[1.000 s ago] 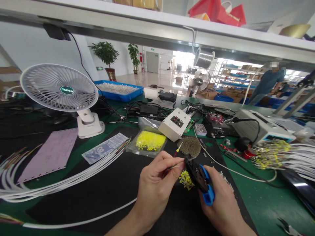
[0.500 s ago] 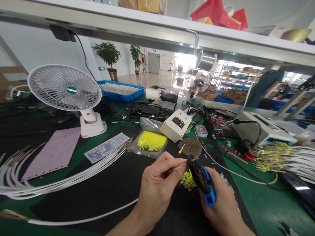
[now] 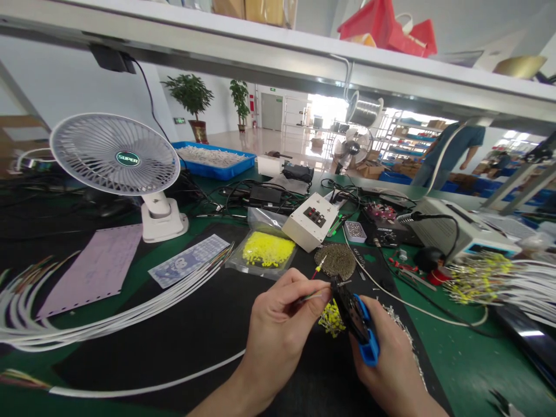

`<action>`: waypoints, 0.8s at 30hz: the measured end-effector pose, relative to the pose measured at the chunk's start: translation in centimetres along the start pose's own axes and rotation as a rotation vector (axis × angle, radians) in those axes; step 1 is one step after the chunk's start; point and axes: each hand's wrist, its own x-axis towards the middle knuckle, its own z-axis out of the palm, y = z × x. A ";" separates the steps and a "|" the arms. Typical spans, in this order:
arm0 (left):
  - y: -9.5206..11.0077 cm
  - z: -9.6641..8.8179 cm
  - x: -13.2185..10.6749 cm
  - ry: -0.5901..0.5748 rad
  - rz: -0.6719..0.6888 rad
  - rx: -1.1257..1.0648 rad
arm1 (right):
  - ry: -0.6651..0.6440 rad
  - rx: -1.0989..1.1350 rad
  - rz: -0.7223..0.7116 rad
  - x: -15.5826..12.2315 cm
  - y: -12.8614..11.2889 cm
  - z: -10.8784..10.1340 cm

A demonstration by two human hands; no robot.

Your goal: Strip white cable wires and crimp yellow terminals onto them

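Between thumb and fingertips, my left hand (image 3: 280, 330) pinches the thin wires at the end of a white cable (image 3: 152, 391), which trails left over the black mat. A red wire with a yellow-sleeved metal tip (image 3: 318, 268) sticks up beyond those fingers. My right hand (image 3: 391, 353) is wrapped around a blue-handled crimping tool (image 3: 354, 315). The tool's black jaws meet the wire end at my left fingertips; the exact contact is too small to make out. Behind the tool lies a pile of yellow-sleeved terminals (image 3: 330, 320), partly hidden.
White cables (image 3: 130, 324) lie bundled at left, by a desk fan (image 3: 121, 156). Ahead are a bag of yellow sleeves (image 3: 267, 249), a switch box (image 3: 311, 220) and a round heap of small metal parts (image 3: 335, 260). Cables with yellow-sleeved ends (image 3: 478, 278) lie at right. Cutters (image 3: 504, 402) rest near the front.
My hands and the crimping tool stay almost in place. In the background a person has moved a little to the left.
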 end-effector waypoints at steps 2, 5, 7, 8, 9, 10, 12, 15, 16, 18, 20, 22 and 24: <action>0.0 0.0 0.0 -0.002 0.003 0.000 | 0.003 0.009 -0.012 0.0 0.1 0.1; 0.1 0.0 0.0 -0.004 -0.001 -0.003 | 0.007 0.017 -0.019 0.0 0.2 0.2; 0.1 -0.1 0.0 -0.004 0.002 -0.003 | 0.003 0.021 -0.013 -0.1 0.2 0.2; 0.2 -0.1 0.0 -0.002 0.005 -0.003 | 0.001 0.022 -0.007 -0.1 0.1 0.2; 0.2 -0.1 0.0 -0.002 0.010 -0.004 | 0.000 0.025 0.002 -0.1 0.1 0.2; 0.2 -0.1 0.0 -0.002 0.014 -0.004 | -0.001 0.029 0.006 -0.1 0.0 0.2; 0.2 -0.1 -0.1 -0.004 0.018 -0.006 | 0.000 0.041 0.021 -0.1 -0.3 0.2; 0.2 0.0 -0.2 -0.009 0.023 -0.016 | 0.005 0.061 0.057 -0.1 -0.6 0.1; 0.2 0.0 -0.3 -0.012 0.026 -0.020 | 0.007 0.066 0.068 -0.1 -0.7 0.1; 0.2 0.0 -0.4 -0.019 0.036 -0.023 | 0.005 0.075 0.073 -0.2 -0.5 0.2; 0.2 0.1 -0.4 -0.020 0.048 -0.018 | -0.011 0.084 0.055 -0.3 -0.1 0.3; 0.1 0.1 -0.5 -0.016 0.056 -0.013 | -0.025 0.092 0.038 -0.3 0.3 0.4; 0.2 0.1 -0.5 -0.015 0.062 -0.009 | -0.026 0.093 0.034 -0.2 0.7 0.5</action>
